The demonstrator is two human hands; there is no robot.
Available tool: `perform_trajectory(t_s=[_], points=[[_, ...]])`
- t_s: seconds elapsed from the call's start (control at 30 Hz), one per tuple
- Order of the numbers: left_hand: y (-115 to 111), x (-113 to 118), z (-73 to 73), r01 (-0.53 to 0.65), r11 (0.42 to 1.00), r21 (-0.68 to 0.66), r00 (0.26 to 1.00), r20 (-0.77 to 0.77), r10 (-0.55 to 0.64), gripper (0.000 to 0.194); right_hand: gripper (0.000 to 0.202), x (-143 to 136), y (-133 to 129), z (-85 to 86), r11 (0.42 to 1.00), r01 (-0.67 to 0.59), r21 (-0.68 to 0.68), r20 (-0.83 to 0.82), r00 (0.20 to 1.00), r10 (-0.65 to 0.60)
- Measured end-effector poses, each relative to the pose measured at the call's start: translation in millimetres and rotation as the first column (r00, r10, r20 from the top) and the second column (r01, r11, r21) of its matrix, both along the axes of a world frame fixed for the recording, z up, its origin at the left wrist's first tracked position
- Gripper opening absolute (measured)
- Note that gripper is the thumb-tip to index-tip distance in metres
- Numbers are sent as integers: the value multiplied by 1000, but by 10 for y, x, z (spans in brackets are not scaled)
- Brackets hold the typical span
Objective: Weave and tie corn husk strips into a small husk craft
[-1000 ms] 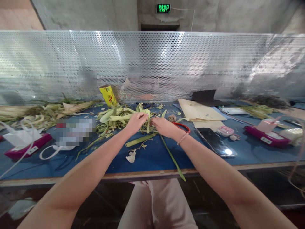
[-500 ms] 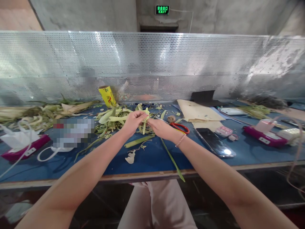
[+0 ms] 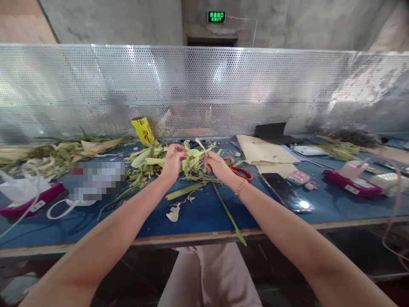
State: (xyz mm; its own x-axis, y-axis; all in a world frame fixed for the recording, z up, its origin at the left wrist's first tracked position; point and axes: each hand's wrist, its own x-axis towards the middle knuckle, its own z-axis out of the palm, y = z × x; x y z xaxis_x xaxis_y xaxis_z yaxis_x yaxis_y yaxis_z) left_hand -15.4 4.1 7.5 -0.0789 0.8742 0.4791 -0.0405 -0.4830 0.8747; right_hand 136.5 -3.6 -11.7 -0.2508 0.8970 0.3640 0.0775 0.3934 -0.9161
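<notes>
My left hand (image 3: 175,160) is at the right part of a pile of pale green husks (image 3: 139,160), its fingertips pinched together; what they hold, if anything, is too small to tell. My right hand (image 3: 216,165) has its fingers closed on a pale green leaf strip (image 3: 202,146) that points up and to the left. Between the hands lie more pale leaves. Just right of my right hand are the red scissors handles (image 3: 243,172) and a small ball of twine (image 3: 228,160). Below the hands a green leaf piece (image 3: 183,191) lies on the blue table.
A yellow can (image 3: 143,131) stands behind the pile. To the right are brown paper sheets (image 3: 266,150), a black phone (image 3: 286,192) and a magenta power strip (image 3: 353,186). Another power strip (image 3: 35,204) sits at the left. A perforated metal screen (image 3: 236,89) runs along the back.
My hands have moved apart, the left one a little to the left and the right one to the right. The leaf strip now rises from my right hand.
</notes>
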Motion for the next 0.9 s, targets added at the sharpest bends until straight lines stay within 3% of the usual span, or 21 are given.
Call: perform_trajectory(t_s=[0.1, 0.17, 0.23, 0.33, 0.47, 0.57, 0.63, 0.7, 0.77, 0.83, 0.9], points=[[-4, 22, -80, -14, 987, 158, 908, -411, 79, 26, 8, -5, 17, -8, 995, -79, -66, -123, 990, 70], [-26, 61, -127, 37, 970, 241, 832, -545, 103, 34, 12, -14, 11, -15, 990, -122, -67, -157, 981, 110], [-41, 97, -153, 55, 967, 250, 805, -584, 105, 30, 19, -23, -5, -21, 984, -165, -61, -153, 976, 154], [-45, 118, -149, 88, 977, 192, 831, -555, 34, 23, 23, -28, -41, -14, 965, -247, -93, -145, 962, 232], [-54, 111, -118, 162, 985, 49, 917, -376, -132, 28, 23, -5, -109, 27, 925, -365, -107, -147, 926, 348], [-69, 120, -103, 131, 990, -44, 968, -210, -137, 35, 25, 33, -154, 69, 878, -467, -102, -30, 884, 467], [-72, 124, -91, 128, 988, -83, 989, -70, -134, 40, 23, 63, -154, 87, 882, -464, -78, 101, 877, 470], [-68, 119, -72, 155, 982, -109, 986, 84, -146, 47, 19, 89, -122, 86, 934, -358, -8, 234, 907, 350], [-66, 107, -49, 190, 972, -135, 969, 185, -163, 52, 18, 108, -67, 67, 981, -151, 123, 311, 944, 106], [-75, 98, -29, 222, 959, -176, 961, 205, -185, 53, 13, 120, -13, 41, 956, 82, 281, 280, 946, -164], [-98, 99, -21, 267, 943, -199, 958, 164, -236, 51, 20, 129, 20, 22, 883, 240, 403, 187, 923, -336]])
